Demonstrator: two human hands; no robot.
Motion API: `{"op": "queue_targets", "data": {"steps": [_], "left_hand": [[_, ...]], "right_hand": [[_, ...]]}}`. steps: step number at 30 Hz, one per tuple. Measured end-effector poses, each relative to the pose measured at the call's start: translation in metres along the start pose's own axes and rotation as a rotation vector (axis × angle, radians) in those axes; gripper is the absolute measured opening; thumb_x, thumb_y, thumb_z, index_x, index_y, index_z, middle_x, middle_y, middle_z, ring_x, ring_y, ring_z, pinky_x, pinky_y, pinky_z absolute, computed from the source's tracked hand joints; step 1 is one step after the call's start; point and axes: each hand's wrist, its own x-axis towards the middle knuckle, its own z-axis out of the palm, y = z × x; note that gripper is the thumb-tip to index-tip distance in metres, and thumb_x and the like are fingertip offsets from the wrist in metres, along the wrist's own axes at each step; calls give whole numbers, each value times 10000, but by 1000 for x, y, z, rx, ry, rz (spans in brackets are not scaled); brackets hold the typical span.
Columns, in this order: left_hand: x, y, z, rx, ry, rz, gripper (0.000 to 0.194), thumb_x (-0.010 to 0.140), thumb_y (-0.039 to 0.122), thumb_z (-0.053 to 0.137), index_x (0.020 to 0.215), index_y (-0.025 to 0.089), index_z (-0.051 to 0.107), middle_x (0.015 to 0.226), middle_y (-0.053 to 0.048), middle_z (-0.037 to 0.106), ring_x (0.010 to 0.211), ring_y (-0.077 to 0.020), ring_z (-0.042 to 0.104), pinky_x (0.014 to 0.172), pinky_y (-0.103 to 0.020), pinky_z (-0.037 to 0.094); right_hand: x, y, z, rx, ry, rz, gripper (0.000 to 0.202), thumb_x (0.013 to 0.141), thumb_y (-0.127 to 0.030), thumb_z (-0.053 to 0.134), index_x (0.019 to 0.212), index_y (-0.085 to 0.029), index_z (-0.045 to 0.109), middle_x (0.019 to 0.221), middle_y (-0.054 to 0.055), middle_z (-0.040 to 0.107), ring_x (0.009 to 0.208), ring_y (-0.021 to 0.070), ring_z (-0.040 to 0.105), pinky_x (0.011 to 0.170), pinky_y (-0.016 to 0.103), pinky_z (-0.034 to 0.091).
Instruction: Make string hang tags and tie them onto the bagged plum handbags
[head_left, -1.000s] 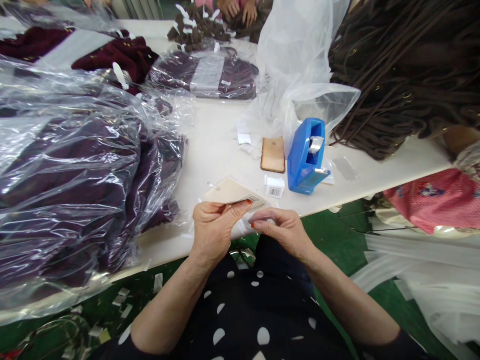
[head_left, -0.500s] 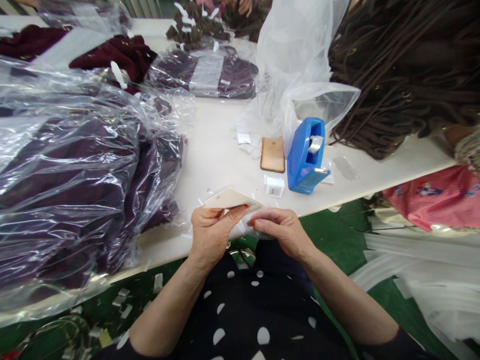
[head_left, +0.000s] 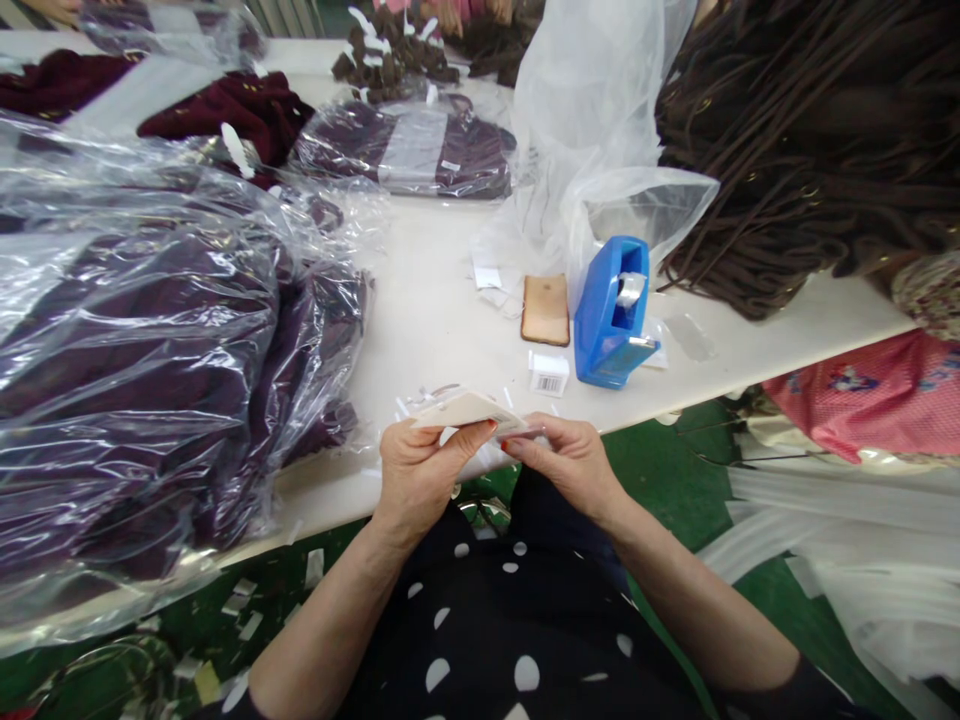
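My left hand [head_left: 421, 465] is closed on a cream-coloured card [head_left: 466, 408], thumb on the near face, at the table's front edge. My right hand [head_left: 564, 455] pinches at the card's right end, finger and thumb together; whether it grips the card itself or a small clear piece there I cannot make out. Just beyond my hands stands a small white barcoded stack of labels [head_left: 549, 374]. A blue tape dispenser [head_left: 613, 312] is to its right, and a phone in a tan case [head_left: 546, 310] lies behind it.
Plastic-bagged dark purple garments [head_left: 150, 380] cover the table's left side. Another bagged garment [head_left: 420, 150] lies further back. Dark brown corded garments [head_left: 810, 150] are heaped at right, beside a clear plastic bag [head_left: 592, 90]. Paper scraps [head_left: 251, 624] litter the green floor.
The card has tipped flatter and sunk slightly between my hands. My right fingers have moved a little up and right, closing at its right end. The table items stay put.
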Motion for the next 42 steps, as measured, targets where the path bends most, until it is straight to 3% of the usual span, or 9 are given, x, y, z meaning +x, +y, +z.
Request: {"op": "queue_targets", "data": {"steps": [9, 25, 31, 36, 42], "left_hand": [[3, 0, -1, 44, -106, 44, 84, 686, 177, 697, 749, 214, 738, 822, -16, 712, 838, -183, 629, 812, -291, 488], [6, -2, 6, -174, -137, -280, 138, 644, 172, 707, 779, 160, 731, 838, -36, 716, 778, -172, 635, 784, -281, 493], [8, -10, 6, -262, -161, -363, 95, 634, 177, 724, 725, 150, 717, 790, -33, 717, 701, -144, 634, 729, -264, 505], [14, -10, 3, -334, -87, -335, 233, 622, 227, 745, 847, 177, 708, 788, -15, 710, 699, -141, 630, 680, -257, 512], [20, -9, 2, -203, 26, -387, 128, 627, 245, 720, 598, 132, 667, 525, 28, 611, 473, -73, 505, 464, -177, 399]], "right_hand": [[2, -4, -2, -175, -11, -130, 137, 788, -321, 625, 817, -210, 699, 808, 19, 682, 751, 160, 600, 691, 264, 450], [3, -9, 2, -104, 27, -156, 112, 780, -297, 629, 799, -205, 690, 805, 22, 672, 790, 176, 606, 738, 282, 459], [5, -5, 2, -15, 34, -10, 138, 754, -319, 655, 755, -188, 699, 744, 11, 672, 714, 160, 590, 680, 272, 446], [6, 7, 3, 193, 83, 145, 160, 681, -352, 720, 710, -195, 710, 660, -8, 665, 616, 136, 568, 614, 258, 442], [4, 12, 7, 268, 66, 216, 163, 677, -349, 724, 760, -209, 734, 710, 4, 690, 677, 155, 590, 670, 276, 445]]}}
